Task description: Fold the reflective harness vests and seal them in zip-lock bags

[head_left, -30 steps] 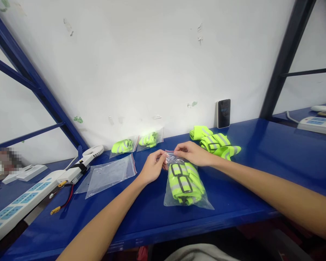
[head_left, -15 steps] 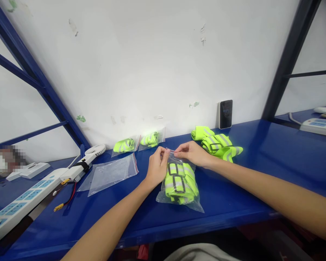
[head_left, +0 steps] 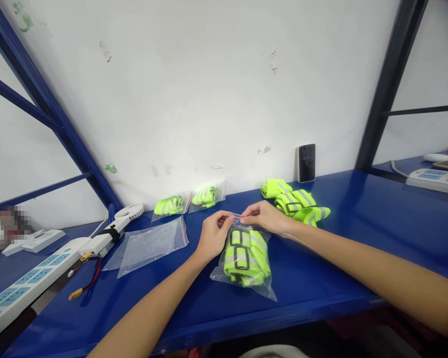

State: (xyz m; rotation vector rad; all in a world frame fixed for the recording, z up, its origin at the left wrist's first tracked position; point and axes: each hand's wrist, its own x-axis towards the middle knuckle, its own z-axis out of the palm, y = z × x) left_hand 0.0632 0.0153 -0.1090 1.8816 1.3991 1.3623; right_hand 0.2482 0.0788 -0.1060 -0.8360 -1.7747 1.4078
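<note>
A clear zip-lock bag (head_left: 264,288) lies near the front of the blue table, its top edge lifted between my hands. Inside it is a folded neon-yellow reflective strap or vest (head_left: 246,258) with grey stripes and black buckles. My left hand (head_left: 215,233) pinches the bag's red-lined zip edge from the left. Close beside it, my right hand (head_left: 263,219) pinches the same edge, the fingertips nearly meeting. Behind my right hand, several rolled yellow reflective pieces (head_left: 296,201) lie unbagged.
Flat clear bags (head_left: 153,246) lie to the left. Two filled bags (head_left: 169,205) rest against the wall. A small white fan (head_left: 130,212), a power strip (head_left: 33,281) and a red-black cable (head_left: 97,271) stand further left. A black-fronted device (head_left: 306,163) leans at the back.
The view has shifted slightly, so the table sits a little lower. Both hands keep their pinch on the bag's zip edge, the right fingers still close to the left.
</note>
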